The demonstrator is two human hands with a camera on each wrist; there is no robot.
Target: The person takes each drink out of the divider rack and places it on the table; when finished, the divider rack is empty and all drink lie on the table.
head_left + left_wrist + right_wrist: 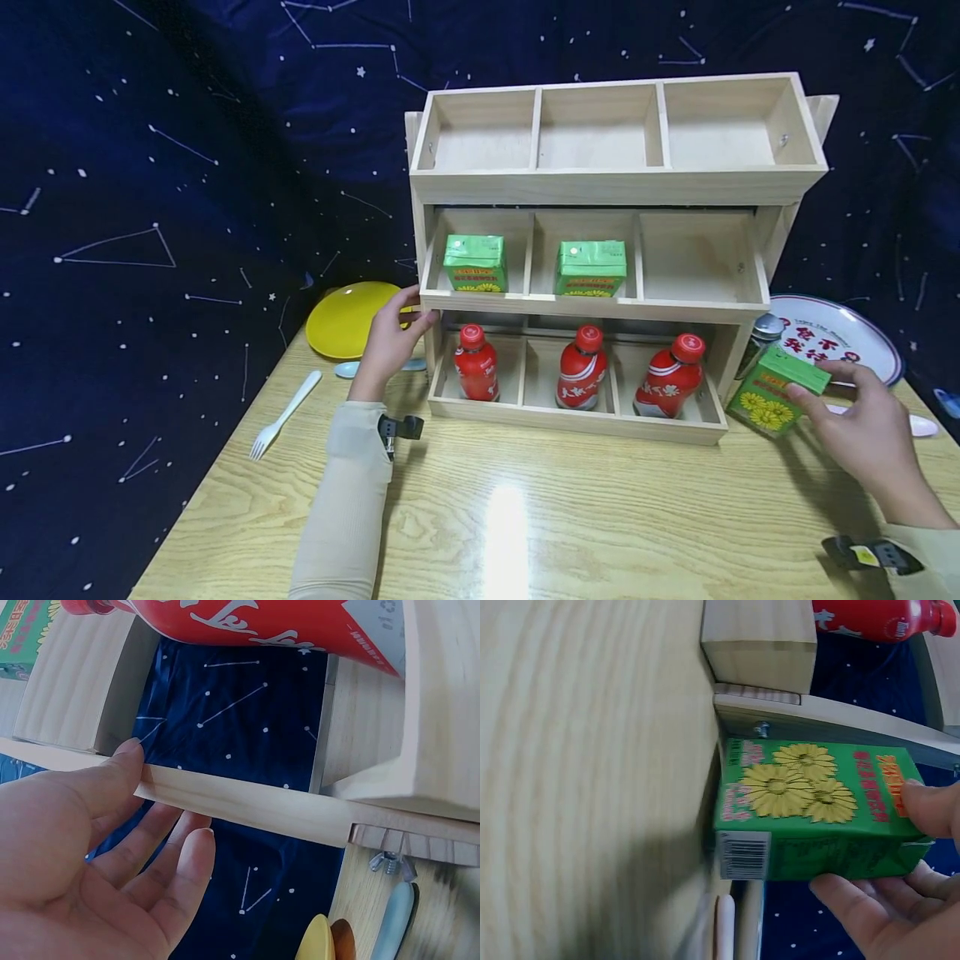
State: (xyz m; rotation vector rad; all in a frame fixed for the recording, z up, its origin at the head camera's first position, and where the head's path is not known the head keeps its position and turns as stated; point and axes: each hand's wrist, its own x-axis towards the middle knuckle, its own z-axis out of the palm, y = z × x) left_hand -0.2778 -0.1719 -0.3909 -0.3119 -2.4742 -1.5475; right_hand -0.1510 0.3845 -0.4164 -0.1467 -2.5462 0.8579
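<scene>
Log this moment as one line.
left hand: steadies wooden shelf | right hand: holds green carton beside shelf | middle-right compartment: empty

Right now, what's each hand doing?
Left hand: open, fingers resting on the rack edge.
Right hand: grips the green carton.

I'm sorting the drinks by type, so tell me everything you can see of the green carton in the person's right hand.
The green carton is a small box-shaped drink pack, seemingly coated card, printed with yellow flowers, red lettering and a barcode on one end. It looks closed and undented. The right hand holds it tilted beside the wooden rack, at its right end, just over the table.
</scene>
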